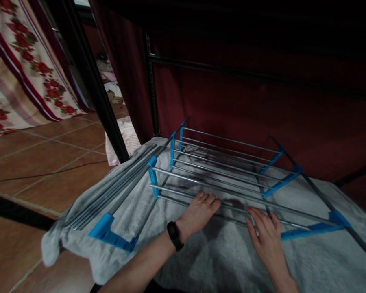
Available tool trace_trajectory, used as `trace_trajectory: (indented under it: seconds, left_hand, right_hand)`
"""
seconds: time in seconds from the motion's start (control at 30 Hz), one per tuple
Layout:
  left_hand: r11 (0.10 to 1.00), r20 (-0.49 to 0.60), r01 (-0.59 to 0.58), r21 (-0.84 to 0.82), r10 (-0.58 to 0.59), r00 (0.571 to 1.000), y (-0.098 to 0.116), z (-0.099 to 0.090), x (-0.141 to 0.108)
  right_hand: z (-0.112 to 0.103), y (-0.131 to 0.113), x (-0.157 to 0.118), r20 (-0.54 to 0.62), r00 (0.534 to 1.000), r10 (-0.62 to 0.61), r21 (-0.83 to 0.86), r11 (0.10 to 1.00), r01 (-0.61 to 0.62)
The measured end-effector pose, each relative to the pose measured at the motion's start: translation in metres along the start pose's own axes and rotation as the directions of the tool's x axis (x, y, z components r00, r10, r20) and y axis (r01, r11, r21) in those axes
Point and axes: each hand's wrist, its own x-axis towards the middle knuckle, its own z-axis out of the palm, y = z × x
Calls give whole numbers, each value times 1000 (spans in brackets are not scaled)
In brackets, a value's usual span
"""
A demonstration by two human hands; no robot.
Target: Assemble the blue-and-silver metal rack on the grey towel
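A partly assembled rack with blue plastic brackets (152, 177) and grey metal tubes lies on a grey blanket (225, 252). My left hand (201, 211), with a black watch (174, 236) at its wrist, is curled over a metal rod (232, 208) at the rack's near side. Farther right, my right hand (265, 236) has its fingers over the same rod and its thumb just below. That rod's right end rests near the blue corner bracket (317, 232). Another blue bracket (112, 234) sits at the near left corner.
Several loose grey tubes (116, 185) lie side by side on the blanket's left. Black metal bed posts (91, 77) frame the left, with a dark red curtain (232, 101) behind. Below is a tiled floor (64, 142) with a thin cable (49, 174) across it.
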Motion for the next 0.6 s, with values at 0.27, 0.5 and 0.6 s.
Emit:
trace_trajectory:
  seconds: [0.27, 0.5, 0.6]
  left_hand:
    - [999, -32, -30, 15, 30, 999, -4, 1, -1]
    - [991, -376, 117, -59, -131, 917, -12, 21, -46]
    - [916, -537, 327, -234, -402, 742, -28, 34, -79]
  right_hand:
    - [7, 5, 20, 73, 993, -93, -27, 995, 95]
    - [17, 21, 12, 56, 988, -142, -44, 988, 145]
    - [22, 25, 10, 38, 986, -165, -59, 984, 167]
